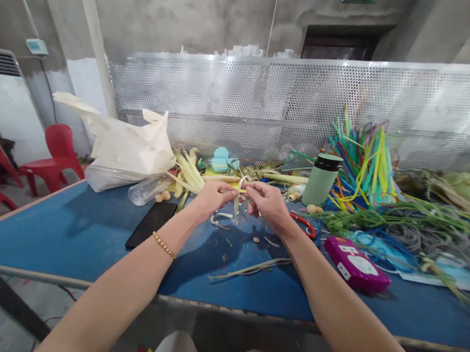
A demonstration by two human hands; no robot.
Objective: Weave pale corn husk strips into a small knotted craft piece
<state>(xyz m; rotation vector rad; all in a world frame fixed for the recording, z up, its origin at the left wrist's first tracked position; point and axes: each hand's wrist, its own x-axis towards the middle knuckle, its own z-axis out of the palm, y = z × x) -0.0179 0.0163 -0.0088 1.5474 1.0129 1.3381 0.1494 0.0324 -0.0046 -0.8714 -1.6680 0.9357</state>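
now, left hand (213, 195): closed, fingertips pinched on one end of the pale leaf strip (240, 192), held above the table just beside the right hand.
right hand (267, 202): closed likewise, thumb and fingers nipping the same strip from the other side.
pale leaf strip: caught between both hands over the middle of the blue table (72, 233), a loose end hanging below the fingers, clear of the tabletop.
bracelet (164, 245): gold beads, round the left wrist.
phone (152, 224): black, lying flat on the table, just left of the left forearm.
loose strips (250, 269): long pale slivers on the blue surface between the forearms, small scraps scattered about.
leaf pile (188, 171): pale yellow-green blades heaped beyond the left hand, against the white bag (126, 149).
plastic bottle (148, 190): clear, on its side, beside the bag.
green tumbler (321, 180): upright, dark lid on, beyond the right hand.
red scissors (303, 223): only a looped handle showing, just behind the right wrist.
pink device (356, 264): flat on the table, right of the right forearm.
coloured strips (366, 162): bright bundle fanned up behind the tumbler, in front of the perforated metal screen (274, 104).
red chairs (58, 155): on the floor, left of the table.
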